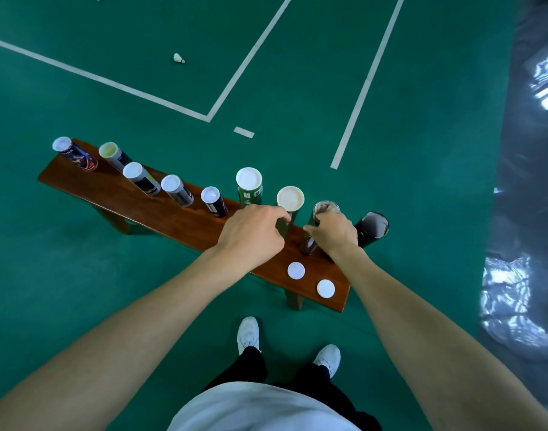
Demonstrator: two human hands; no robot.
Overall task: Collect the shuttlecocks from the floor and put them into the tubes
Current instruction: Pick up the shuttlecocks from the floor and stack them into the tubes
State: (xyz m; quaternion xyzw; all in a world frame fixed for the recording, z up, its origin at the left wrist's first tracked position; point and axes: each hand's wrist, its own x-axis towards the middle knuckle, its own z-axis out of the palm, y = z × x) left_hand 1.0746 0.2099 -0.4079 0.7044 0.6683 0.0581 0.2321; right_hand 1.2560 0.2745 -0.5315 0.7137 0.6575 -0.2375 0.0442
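While each grip clasps a tube on the bench [179, 219], loose lids [296, 270] lie nearby.

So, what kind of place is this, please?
Most likely an indoor badminton court. The green floor carries white court lines, a shuttlecock lies on it, and a row of shuttlecock tubes stands on a wooden bench.
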